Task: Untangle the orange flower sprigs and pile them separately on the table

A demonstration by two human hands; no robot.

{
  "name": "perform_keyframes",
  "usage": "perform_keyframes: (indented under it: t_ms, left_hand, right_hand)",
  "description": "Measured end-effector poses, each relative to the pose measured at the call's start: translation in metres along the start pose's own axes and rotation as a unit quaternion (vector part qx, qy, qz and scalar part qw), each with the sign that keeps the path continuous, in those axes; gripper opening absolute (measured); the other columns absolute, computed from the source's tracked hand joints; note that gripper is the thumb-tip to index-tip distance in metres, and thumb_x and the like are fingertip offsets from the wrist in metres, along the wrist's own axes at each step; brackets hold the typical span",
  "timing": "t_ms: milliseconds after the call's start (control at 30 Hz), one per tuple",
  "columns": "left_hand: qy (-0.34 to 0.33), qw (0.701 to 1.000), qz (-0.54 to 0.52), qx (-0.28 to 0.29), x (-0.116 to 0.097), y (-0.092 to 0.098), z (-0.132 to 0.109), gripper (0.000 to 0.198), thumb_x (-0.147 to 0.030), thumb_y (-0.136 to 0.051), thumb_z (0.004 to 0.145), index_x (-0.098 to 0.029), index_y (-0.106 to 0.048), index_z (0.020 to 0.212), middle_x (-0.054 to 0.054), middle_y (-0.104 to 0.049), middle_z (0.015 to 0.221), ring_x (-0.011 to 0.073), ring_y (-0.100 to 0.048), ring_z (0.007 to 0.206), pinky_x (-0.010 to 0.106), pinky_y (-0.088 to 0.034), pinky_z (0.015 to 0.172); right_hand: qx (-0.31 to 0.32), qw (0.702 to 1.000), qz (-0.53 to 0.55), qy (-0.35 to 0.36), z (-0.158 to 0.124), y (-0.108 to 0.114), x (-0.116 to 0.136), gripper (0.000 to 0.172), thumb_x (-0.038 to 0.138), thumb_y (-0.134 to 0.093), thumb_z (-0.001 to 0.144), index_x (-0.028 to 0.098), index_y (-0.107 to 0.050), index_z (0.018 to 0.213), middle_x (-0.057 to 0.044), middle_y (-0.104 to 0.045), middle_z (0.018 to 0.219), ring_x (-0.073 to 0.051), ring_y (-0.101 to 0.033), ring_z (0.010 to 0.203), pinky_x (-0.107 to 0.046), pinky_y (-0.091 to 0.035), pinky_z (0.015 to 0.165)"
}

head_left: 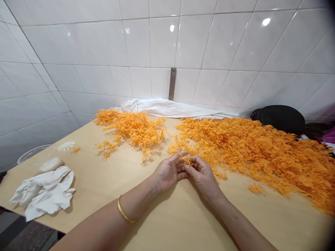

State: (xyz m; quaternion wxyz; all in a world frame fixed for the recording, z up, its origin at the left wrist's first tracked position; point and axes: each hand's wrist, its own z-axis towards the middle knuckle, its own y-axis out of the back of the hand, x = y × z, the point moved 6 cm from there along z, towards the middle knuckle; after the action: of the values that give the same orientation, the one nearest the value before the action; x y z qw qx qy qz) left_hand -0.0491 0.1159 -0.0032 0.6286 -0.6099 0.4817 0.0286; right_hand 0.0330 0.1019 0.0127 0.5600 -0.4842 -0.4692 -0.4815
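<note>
Between my hands is a small orange artificial flower piece (187, 161) with thin, spidery petals. My left hand (169, 171), palm turned up, holds a thin stem of it between thumb and fingers. The thumb and forefinger of my right hand (202, 174) pinch the same piece from the other side. Just beyond my fingers, more orange pieces reach in from a large heap (251, 150) on the right. A smaller pile of orange sprigs (131, 129) lies beyond my left hand. My fingers partly hide the held piece.
The pale wooden table (110, 181) meets a tiled wall. White cloth (162, 107) lies along its back edge, and a black case (280, 118) stands at the back right. Crumpled white tissue (47, 191), a white oval object (51, 164) and a white flower (66, 146) lie left.
</note>
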Motion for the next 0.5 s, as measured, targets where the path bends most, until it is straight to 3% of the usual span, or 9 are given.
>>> perform_keyframes:
  t_ms: [133, 233, 367, 500]
  left_hand:
    - [-0.021, 1.0, 0.013, -0.005, -0.0015, -0.0006, -0.0002, 0.03, -0.031, -0.053, 0.076, -0.016, -0.057, 0.101, 0.008, -0.059, 0.092, 0.0159, -0.055, 0.08, 0.03, -0.043, 0.074]
    - [-0.026, 0.999, 0.013, -0.024, -0.0011, 0.0013, -0.0002, 0.025, -0.023, -0.054, 0.075, -0.015, -0.059, 0.098, 0.008, -0.06, 0.088, 0.0145, -0.056, 0.078, 0.027, -0.043, 0.071]
    - [-0.037, 0.999, 0.008, -0.029, -0.0011, 0.0026, 0.0008, 0.021, -0.021, -0.052, 0.076, -0.013, -0.06, 0.094, 0.008, -0.061, 0.087, 0.015, -0.057, 0.076, 0.028, -0.044, 0.07]
    - [-0.034, 0.999, 0.01, -0.037, 0.0003, 0.0029, 0.0008, 0.018, -0.02, -0.052, 0.076, -0.012, -0.061, 0.09, 0.008, -0.061, 0.084, 0.0151, -0.057, 0.074, 0.029, -0.044, 0.072]
  right_hand:
    - [0.024, 0.999, -0.031, 0.034, 0.0011, 0.0001, 0.0016, 0.014, 0.023, -0.054, 0.072, 0.017, -0.056, 0.084, -0.002, -0.06, 0.081, -0.015, -0.056, 0.079, -0.029, -0.043, 0.073]
    - [0.049, 0.995, -0.067, 0.047, 0.0001, -0.001, 0.0044, 0.012, 0.021, -0.055, 0.072, 0.016, -0.058, 0.083, -0.002, -0.059, 0.079, -0.016, -0.054, 0.079, -0.028, -0.042, 0.073]
    - [0.089, 0.996, -0.021, 0.025, -0.0014, -0.0062, 0.0038, 0.023, 0.025, -0.058, 0.072, 0.018, -0.056, 0.093, -0.003, -0.058, 0.089, -0.016, -0.053, 0.085, -0.028, -0.041, 0.074]
    - [0.042, 0.999, -0.02, 0.024, 0.0002, -0.0022, -0.0011, 0.016, 0.03, -0.058, 0.073, 0.017, -0.055, 0.081, 0.0, -0.055, 0.074, -0.013, -0.05, 0.071, -0.024, -0.039, 0.064]
